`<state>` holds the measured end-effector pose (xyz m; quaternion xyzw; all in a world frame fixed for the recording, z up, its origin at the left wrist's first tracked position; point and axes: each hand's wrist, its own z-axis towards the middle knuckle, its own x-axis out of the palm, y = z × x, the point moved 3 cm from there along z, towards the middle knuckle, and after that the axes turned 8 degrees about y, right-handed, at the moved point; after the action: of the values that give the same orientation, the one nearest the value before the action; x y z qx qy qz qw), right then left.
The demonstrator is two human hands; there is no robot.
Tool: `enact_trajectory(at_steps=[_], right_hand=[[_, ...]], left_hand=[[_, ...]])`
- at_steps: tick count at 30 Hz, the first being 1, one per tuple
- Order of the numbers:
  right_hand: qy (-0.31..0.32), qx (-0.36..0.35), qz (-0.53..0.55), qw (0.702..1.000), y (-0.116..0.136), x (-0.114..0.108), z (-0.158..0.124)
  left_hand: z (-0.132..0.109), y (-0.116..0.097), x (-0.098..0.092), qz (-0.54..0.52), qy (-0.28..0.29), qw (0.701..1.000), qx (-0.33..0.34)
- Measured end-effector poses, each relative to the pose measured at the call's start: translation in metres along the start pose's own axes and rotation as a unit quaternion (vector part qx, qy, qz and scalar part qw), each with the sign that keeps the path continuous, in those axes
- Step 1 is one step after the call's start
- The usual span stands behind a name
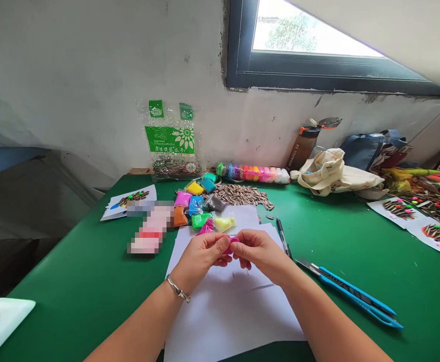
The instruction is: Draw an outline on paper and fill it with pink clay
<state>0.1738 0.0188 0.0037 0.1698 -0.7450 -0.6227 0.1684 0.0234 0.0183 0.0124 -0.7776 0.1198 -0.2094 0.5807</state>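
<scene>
Bare forearms point(144, 317), left fingers point(222, 245) and right fingers point(243, 249) pinched around a magenta lump point(235, 239)

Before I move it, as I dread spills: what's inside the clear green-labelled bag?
Sunflower seeds lie in the bottom of the bag; its green label hides anything directly behind it.

Smooth clay-like lump point(230, 247), matt paper point(227, 322), glossy plastic bag point(170, 141), shiny metal bracelet point(177, 288)

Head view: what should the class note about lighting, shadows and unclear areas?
Head view: the window glares nearly white; head view: soft shadows on the white paper below the left hand and right hand; head view: a pixelated patch hides detail.
</scene>
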Motion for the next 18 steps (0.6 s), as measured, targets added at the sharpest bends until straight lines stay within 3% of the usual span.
enact_trajectory(at_steps=[7, 13, 18], right_hand=[[-0.011, 0.033, -0.044, 0.998, -0.0014, -0.0017, -0.0028], [0.032, 0.041, 0.016, 0.999, 0.0000, -0.0020, -0.0024], [0.041, 0.025, -0.004, 0.999, -0.0026, -0.0032, -0.0004]], left_hand=[[-0.0003, -0.0010, 0.0024, 0.064, 0.002, 0.998, 0.003], [-0.0013, -0.0032, 0.0013, 0.058, -0.016, 0.998, 0.016], [-0.0004, -0.0017, 0.0032, 0.047, 0.015, 0.999, 0.009]])
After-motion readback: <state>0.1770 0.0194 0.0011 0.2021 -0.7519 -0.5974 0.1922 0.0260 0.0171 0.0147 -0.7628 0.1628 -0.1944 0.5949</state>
